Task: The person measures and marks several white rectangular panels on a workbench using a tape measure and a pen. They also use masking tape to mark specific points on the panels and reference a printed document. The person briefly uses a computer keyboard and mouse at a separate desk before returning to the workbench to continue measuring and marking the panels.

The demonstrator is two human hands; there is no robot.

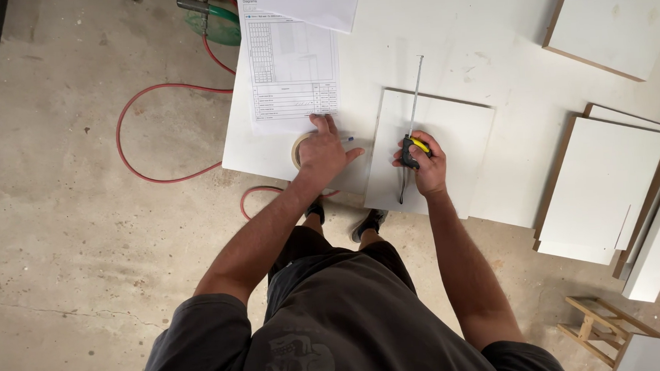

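My right hand (425, 164) is closed around a tape measure (413, 151), black with a yellow patch, and its thin blade (415, 96) runs out toward 12 o'clock, past the far edge of the small white panel (449, 136) it lies over. A dark strap hangs from the case toward 6 o'clock, just beside my palm. The panel sits under that hand and spreads mostly to 3 o'clock of it.

My left hand (320, 152) rests flat and fairly spread on the white worktop (428, 34), fingers pointing to 12 o'clock, thumb out toward 3 o'clock. It holds nothing that I can see. A roll of tape (296, 151) peeks out at its 9 o'clock side, partly covered by the hand. My fingertips touch the near edge of a printed sheet (294, 65) lying at 12 o'clock.

A red hose (124, 122) loops on the concrete floor at 9 o'clock, and more white boards (601, 184) are stacked at 3 o'clock.
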